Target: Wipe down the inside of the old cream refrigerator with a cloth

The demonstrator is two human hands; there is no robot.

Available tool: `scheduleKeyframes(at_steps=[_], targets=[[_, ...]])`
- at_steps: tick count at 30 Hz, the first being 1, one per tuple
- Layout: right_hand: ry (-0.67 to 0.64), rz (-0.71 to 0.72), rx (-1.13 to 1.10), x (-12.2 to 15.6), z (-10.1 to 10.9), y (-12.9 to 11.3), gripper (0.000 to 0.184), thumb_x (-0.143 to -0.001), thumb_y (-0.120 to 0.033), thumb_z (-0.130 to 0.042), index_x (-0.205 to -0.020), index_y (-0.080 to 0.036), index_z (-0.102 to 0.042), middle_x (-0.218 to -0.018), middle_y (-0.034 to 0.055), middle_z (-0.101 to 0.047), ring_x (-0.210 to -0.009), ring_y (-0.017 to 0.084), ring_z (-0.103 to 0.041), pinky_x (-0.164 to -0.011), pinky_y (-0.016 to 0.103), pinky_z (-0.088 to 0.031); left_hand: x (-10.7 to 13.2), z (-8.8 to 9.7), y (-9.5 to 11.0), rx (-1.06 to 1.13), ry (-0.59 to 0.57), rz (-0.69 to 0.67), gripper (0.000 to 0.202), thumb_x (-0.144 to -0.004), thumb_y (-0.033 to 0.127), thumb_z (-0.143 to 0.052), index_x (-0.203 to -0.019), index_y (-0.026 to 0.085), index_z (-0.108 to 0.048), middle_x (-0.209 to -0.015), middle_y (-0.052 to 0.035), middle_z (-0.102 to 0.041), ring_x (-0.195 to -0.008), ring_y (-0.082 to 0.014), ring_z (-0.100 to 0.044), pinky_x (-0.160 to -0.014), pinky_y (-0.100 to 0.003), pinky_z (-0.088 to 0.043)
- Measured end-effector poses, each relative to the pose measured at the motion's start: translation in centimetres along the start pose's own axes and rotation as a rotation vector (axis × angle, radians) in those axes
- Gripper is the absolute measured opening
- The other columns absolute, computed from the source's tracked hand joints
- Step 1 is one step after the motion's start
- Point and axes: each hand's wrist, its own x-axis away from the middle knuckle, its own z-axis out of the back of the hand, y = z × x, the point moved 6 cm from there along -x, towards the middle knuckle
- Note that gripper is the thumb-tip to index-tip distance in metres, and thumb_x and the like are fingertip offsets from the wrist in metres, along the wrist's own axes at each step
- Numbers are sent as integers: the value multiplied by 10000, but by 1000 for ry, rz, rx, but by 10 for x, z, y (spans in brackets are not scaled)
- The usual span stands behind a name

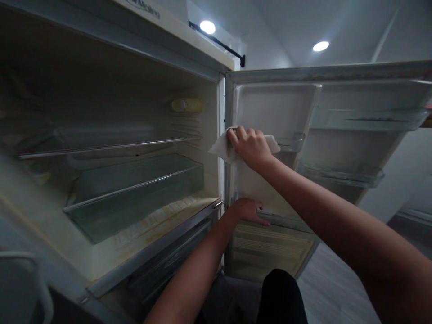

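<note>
A crumpled white cloth [227,148] is bunched under my right hand [251,145], whose fingers are curled over it. That hand is at the inner side of the open fridge door [266,105], near the hinge side. Lower down, my left hand [249,210] reaches to the bottom of the upper door, with its fingers spread and nothing visible in them. Whether its palm touches the door is hard to see. A small clear door shelf [293,143] sits just right of the cloth.
Left of the door, the fridge interior holds a glass shelf [111,149] and a clear drawer [148,198]. Yellowish stains mark its floor [162,220]. More clear door shelves [367,119] are at right. Below stands a second open door [270,249]. My knee [281,294] is underneath.
</note>
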Motion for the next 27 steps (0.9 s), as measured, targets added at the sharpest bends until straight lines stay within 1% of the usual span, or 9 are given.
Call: scheduleKeyframes(at_steps=[4,7,9,12,17,20,23,27], targets=[[44,-41,-5,-2,-4,-3,496,-1068,-244,-271,-1532,-122,-396,-1347,269,-565,-1088,337,-582,-869,434,-415,-2,-3,-1,-16,6,-9,885,-723,923,-603,-1292,253,-701,-1250,-97,-775,-1127,-311,-731,-895,-369,-541],[36,-26,-14,2,-5,3,514,-1068,-264,-280,-1552,-129,-388,-1373,263,-554,-1113,350,-566,-890,451,-405,-3,-4,-3,-20,15,-6,886,-714,920,-622,-1289,251,-700,-1252,-93,-773,-1120,-307,-730,-904,-369,-541],[20,-14,-11,10,-5,12,536,-1068,-262,-283,-1585,-135,-350,-1383,252,-554,-1134,349,-553,-906,452,-400,-4,-5,-3,-22,16,-3,882,-709,913,-639,-1291,252,-698,-1248,-88,-774,-1114,-305,-730,-904,-368,-542],[-6,-34,15,26,-5,33,558,-1057,-255,-326,-1603,-136,-325,-1365,238,-572,-1143,340,-539,-922,446,-394,-4,-3,-2,-41,26,-10,863,-719,904,-643,-1286,255,-700,-1238,-86,-775,-1118,-303,-727,-907,-366,-539],[4,-80,68,58,-11,78,500,-1057,-217,-326,-1540,-148,-435,-1313,208,-592,-1113,315,-545,-931,439,-389,-4,-3,3,-98,33,-26,837,-740,909,-616,-1238,245,-722,-1191,-102,-785,-1103,-324,-730,-878,-383,-537],[26,-87,74,71,-18,98,484,-1041,-229,-379,-1505,-131,-478,-1280,200,-606,-1116,311,-541,-960,448,-396,-6,-3,6,-138,76,-55,799,-763,901,-602,-1176,231,-739,-1156,-111,-790,-1093,-334,-732,-870,-393,-534],[87,-125,56,74,-26,106,459,-998,-240,-454,-1436,-138,-549,-1251,185,-625,-1126,313,-531,-1011,469,-401,-8,-2,8,-183,133,-67,779,-787,898,-576,-1113,211,-745,-1112,-130,-789,-1060,-341,-737,-854,-404,-534],[227,-250,27,71,-33,102,390,-971,-244,-479,-1320,-164,-635,-1199,157,-653,-1121,314,-537,-1111,533,-361,-10,-1,10,-205,150,-60,758,-805,886,-570,-1079,201,-743,-1082,-142,-786,-1049,-351,-738,-855,-415,-536]])
